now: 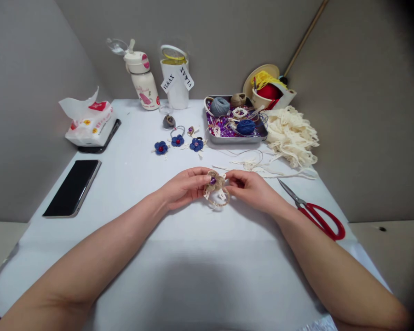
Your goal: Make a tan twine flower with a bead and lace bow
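Observation:
Between my two hands is a tan crocheted flower hair tie [216, 185], with a purple bead at its centre, white lace ends and a thin loop hanging below. My left hand [186, 188] is closed, its thumb pressing on the flower beside the bead. From the other side, my right hand [249, 188] pinches the flower's right edge, where a bit of white lace shows; its lower fingers are curled in. Beyond my hands lie several blue flower pieces with beads, among them a blue flower [196, 144] and another blue flower [161, 147].
Red-handled scissors [312, 209] lie right of my right arm. A metal tray [236, 139] holds yarn balls and purple beads, beside piled cream lace [291, 135]. At left are a phone [72, 188] and a tissue pack [89, 126]; a bottle [144, 87] stands behind.

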A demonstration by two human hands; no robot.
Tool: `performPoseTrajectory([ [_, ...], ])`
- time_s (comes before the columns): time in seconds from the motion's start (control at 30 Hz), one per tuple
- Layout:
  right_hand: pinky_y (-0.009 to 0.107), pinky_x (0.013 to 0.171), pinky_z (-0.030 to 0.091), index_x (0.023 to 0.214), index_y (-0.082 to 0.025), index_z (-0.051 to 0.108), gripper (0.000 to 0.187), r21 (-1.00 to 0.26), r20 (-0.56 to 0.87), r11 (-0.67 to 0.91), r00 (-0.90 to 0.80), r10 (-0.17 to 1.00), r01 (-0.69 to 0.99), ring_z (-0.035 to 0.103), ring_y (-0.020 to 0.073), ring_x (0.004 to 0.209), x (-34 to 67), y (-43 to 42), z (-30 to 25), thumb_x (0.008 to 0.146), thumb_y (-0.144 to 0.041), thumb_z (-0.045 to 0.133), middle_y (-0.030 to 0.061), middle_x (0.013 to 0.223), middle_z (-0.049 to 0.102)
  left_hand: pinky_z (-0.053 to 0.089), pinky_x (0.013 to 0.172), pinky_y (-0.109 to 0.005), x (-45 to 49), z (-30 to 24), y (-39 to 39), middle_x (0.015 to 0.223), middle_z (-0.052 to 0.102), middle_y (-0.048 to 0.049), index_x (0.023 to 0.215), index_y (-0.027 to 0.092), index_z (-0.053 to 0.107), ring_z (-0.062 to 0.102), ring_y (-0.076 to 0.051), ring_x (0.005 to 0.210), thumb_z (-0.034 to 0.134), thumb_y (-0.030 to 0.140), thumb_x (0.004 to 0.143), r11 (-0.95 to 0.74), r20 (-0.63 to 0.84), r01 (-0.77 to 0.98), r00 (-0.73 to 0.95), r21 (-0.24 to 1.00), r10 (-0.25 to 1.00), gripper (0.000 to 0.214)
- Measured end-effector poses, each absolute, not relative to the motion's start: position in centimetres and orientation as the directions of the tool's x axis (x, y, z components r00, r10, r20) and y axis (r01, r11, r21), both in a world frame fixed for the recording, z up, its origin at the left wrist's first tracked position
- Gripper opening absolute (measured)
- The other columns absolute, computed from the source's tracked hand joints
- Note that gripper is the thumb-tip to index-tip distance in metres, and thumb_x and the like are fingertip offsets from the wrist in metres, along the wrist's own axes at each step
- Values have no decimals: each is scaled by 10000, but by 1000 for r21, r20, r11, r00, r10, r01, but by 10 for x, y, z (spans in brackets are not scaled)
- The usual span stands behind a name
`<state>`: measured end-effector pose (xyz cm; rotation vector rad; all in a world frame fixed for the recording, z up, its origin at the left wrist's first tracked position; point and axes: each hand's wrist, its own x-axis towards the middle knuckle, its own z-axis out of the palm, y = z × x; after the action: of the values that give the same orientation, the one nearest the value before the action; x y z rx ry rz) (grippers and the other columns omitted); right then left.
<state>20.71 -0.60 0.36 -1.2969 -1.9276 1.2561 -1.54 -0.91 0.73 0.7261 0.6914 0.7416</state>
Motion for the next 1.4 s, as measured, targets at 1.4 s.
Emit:
performPoseTrajectory([
  [1.4,293,686,402,1082,-157,638,235,-414,87,418,-422,903,809,587,189,746,214,-6,10,895,-202,503,69,877,676,454,793,-317,-4,22,-18,921,682,-28,964,200,587,618,-176,856,521,215,861,-452,264,636,372,625,890,123],
])
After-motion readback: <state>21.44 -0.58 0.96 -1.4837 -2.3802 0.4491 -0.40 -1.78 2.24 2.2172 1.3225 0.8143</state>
